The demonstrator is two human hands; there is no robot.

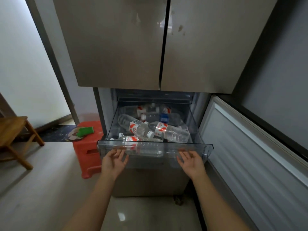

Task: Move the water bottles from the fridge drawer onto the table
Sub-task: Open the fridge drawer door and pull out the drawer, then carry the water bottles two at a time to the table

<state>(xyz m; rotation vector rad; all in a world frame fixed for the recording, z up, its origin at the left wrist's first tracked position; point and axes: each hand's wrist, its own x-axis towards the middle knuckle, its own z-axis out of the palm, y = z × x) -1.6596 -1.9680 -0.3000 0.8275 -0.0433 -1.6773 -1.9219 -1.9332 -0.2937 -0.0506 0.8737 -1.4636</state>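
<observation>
A clear plastic fridge drawer (206,145) is pulled out below the two closed upper fridge doors. Several clear water bottles with red-and-white labels lie in it, one (135,127) across the middle, another (170,132) to its right, and one with a blue label (164,117) further back. My left hand (115,160) and my right hand (191,161) are palm-up just under the drawer's front lip, fingers spread, fingertips at the lip. Neither hand holds a bottle. No table for the bottles shows besides the wooden one at the left.
The lower fridge door (250,147) stands swung open on the right. A red plastic stool (88,150) with a green sponge (85,131) on it sits left of the drawer. A small wooden table (11,129) stands at the far left, by a doorway.
</observation>
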